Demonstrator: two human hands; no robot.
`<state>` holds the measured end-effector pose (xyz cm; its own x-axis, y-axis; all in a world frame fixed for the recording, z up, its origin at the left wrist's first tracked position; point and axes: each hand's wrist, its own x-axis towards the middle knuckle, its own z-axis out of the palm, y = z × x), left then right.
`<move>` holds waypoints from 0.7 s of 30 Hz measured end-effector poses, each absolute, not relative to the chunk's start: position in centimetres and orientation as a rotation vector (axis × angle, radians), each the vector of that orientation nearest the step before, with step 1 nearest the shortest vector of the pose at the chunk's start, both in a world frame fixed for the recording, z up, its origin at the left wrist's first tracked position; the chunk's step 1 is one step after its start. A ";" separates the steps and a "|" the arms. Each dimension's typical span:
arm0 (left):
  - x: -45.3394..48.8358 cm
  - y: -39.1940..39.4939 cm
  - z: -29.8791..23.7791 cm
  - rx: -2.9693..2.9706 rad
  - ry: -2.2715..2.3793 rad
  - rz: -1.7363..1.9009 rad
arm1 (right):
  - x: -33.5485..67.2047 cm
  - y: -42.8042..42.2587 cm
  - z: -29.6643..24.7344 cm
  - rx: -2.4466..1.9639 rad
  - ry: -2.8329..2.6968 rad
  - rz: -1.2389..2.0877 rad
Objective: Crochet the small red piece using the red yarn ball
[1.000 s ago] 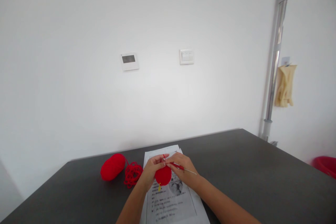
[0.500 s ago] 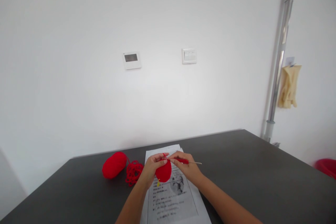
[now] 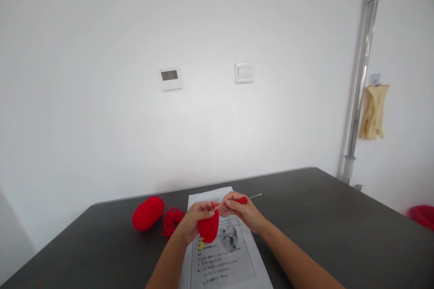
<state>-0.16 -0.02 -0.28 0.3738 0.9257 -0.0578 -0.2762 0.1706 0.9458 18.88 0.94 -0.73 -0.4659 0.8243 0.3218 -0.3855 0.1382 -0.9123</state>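
Now, in the head view, the right hand (image 3: pixel 244 212) sits higher than it did half a second ago. The slim metal crochet hook with a red grip (image 3: pixel 249 198), pinched between its thumb and fingertips, has swung from nearly level to tilted, its bare metal end pointing up and to the right. The left hand (image 3: pixel 195 219) has thumb and fingers closed on the upper edge of the small red crocheted oval piece (image 3: pixel 208 227), which hangs a little lower and further left than before, held above the printed white paper sheet (image 3: pixel 224 257); a small yellow marker (image 3: pixel 202 244) dangles from its lower edge. The two hands nearly touch, and the working end of the hook is hidden between them. To the left, the oval ball of red yarn (image 3: pixel 148 212) and the loose tangle of red yarn (image 3: pixel 172 221) beside it lie where they lay before on the dark grey table (image 3: pixel 322 226), the tangle just beside the left wrist. As for containers, a red plastic tub (image 3: pixel 422 214) shows at the right edge, lower than the table top and well apart from the hands; only part of it is in view, so its contents cannot be told. Pale yellow rubber gloves (image 3: pixel 372 111) hang by the shiny metal pole (image 3: pixel 359 76).
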 end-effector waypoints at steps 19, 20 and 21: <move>0.0 -0.3 -0.3 1.134 0.901 0.896 | 19.9 1.0 -0.1 -0.536 -1.712 1.494; 0.1 -0.3 -0.3 1.144 0.911 0.898 | 19.9 1.0 -0.2 -0.547 -1.731 1.471; 0.1 -0.3 -0.3 1.154 0.921 0.900 | 19.9 1.0 -0.2 -0.557 -1.751 1.446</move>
<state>0.13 -0.29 -0.28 0.3578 0.9255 -0.1242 -0.1026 0.1711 0.9799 19.88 1.03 -0.23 -0.5979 0.7476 0.2893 -0.1426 0.2559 -0.9561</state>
